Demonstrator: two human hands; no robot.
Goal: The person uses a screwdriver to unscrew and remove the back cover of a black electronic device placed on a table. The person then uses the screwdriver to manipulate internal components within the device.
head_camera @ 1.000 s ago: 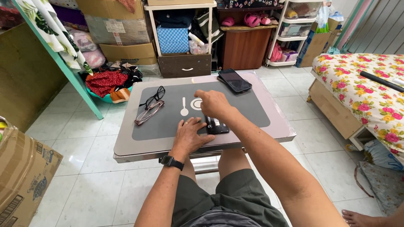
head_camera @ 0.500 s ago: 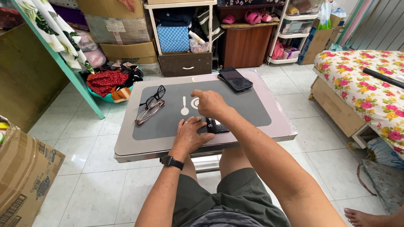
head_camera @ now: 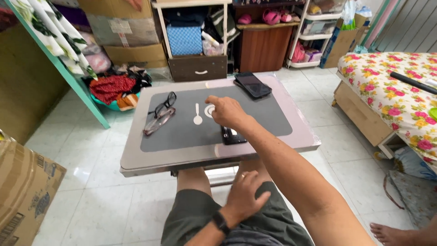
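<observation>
My right hand (head_camera: 227, 111) reaches over the dark grey mat (head_camera: 268, 116) on a small table (head_camera: 300, 136). Its bent fingers come down on a small white ring (head_camera: 209, 110), and its grip is hidden. A white spoon-shaped piece (head_camera: 197, 115) lies just left of the ring. A small black device (head_camera: 231, 135) sits on the mat under my right wrist. My left hand (head_camera: 246, 196), with a ring and a black wristwatch, rests flat on my thigh below the table, holding nothing. Folded glasses (head_camera: 159, 114) lie at the mat's left, and a dark phone (head_camera: 252, 85) at the far right corner.
Shelves with a blue basket (head_camera: 184, 38), boxes and shoes stand behind the table. A heap of red cloth (head_camera: 111, 86) lies on the floor at left. A cardboard box (head_camera: 20, 187) is near left, and a flowered bed (head_camera: 400, 91) at right. A bare foot (head_camera: 396, 234) shows at the lower right.
My left hand has left the black device at the table's near edge and dropped onto my thigh. My right hand stays by the white ring.
</observation>
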